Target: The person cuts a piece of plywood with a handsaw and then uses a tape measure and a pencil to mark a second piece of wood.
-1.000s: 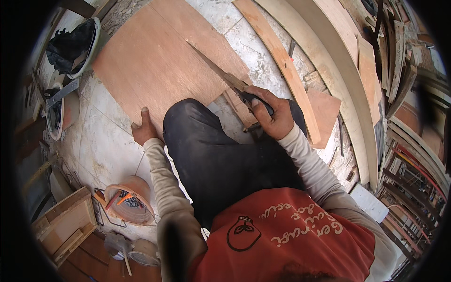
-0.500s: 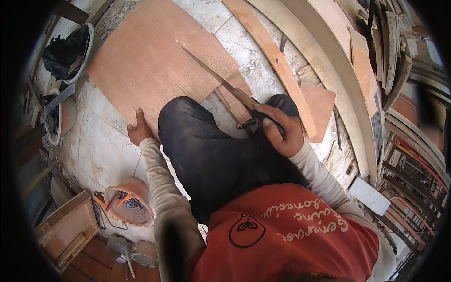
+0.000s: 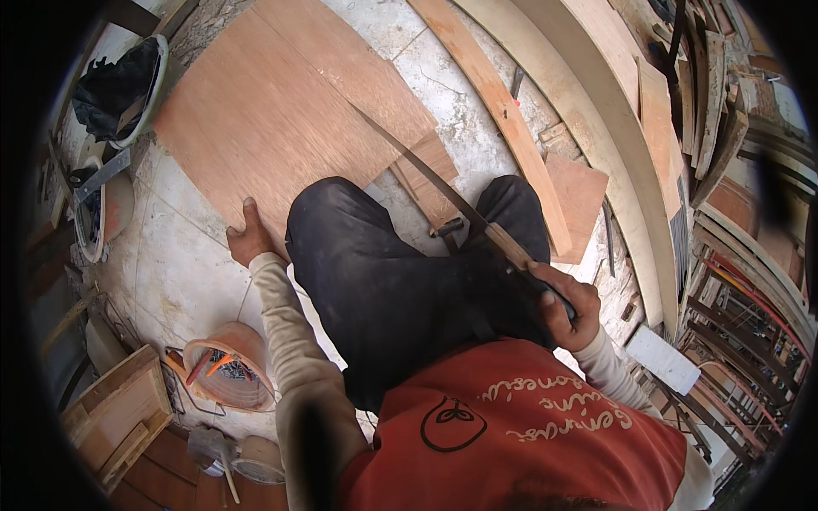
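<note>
A large plywood sheet (image 3: 281, 94) lies in front of my knees, with a thin saw cut running in from its far side. My right hand (image 3: 573, 308) is closed round the dark handle of a handsaw (image 3: 426, 173), drawn back beside my right thigh. The blade slants far and left, its tip at the cut line on the plywood. At the sheet's near left edge, my left hand (image 3: 250, 238) grips the wood, thumb on top and fingers partly hidden. Between my knees is a hammer (image 3: 446, 227), beside a smaller wood piece (image 3: 430, 175) partly under the sheet.
A long wooden batten (image 3: 503, 111) and curved pale boards (image 3: 588, 128) lie to the right. On the left stand a bucket with a black bag (image 3: 119, 98), a pot of nails (image 3: 230, 375) and a wooden box (image 3: 123, 413). Stacked timber (image 3: 711, 94) fills the far right.
My right hand has pulled the handsaw back toward my body and to the right, so the blade tip sits nearer. My left hand stays on the plywood edge.
</note>
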A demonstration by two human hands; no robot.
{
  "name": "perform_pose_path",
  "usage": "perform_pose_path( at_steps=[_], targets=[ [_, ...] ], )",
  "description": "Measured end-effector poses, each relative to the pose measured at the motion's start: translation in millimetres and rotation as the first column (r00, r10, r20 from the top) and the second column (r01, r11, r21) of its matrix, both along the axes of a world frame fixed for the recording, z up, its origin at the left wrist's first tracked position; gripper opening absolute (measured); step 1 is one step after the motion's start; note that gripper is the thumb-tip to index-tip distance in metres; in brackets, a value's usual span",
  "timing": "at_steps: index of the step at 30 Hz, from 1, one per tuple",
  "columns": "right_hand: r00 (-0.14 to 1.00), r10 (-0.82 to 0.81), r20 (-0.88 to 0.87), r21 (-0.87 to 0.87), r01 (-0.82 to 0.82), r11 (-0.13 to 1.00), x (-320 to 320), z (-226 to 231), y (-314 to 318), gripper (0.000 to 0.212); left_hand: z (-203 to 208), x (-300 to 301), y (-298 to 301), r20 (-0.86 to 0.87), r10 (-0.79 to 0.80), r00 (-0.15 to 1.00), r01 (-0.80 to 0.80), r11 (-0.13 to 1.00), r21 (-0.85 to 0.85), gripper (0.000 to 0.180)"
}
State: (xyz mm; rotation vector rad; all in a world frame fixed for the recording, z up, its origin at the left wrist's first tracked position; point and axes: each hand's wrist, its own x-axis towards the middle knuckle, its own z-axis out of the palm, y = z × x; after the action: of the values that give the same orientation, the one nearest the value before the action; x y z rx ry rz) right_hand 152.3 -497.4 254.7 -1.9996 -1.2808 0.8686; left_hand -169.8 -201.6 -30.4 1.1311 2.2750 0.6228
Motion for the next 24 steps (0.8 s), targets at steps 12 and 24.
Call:
perform_pose_path(
  at_steps=[12,24],
  targets=[
    [1.0,-0.002,-0.008,0.03,0.002,1.0,-2,-25,24,0.035,-8,-9,4,0.029,0.045,0.999,-0.046,0.998,0.044,0.099],
    [0.997,-0.002,-0.076,-0.024,0.001,1.0,-5,-40,52,0.037,-1,-8,-2,0.033,0.043,0.999,-0.042,0.999,-0.016,0.105]
  ],
)
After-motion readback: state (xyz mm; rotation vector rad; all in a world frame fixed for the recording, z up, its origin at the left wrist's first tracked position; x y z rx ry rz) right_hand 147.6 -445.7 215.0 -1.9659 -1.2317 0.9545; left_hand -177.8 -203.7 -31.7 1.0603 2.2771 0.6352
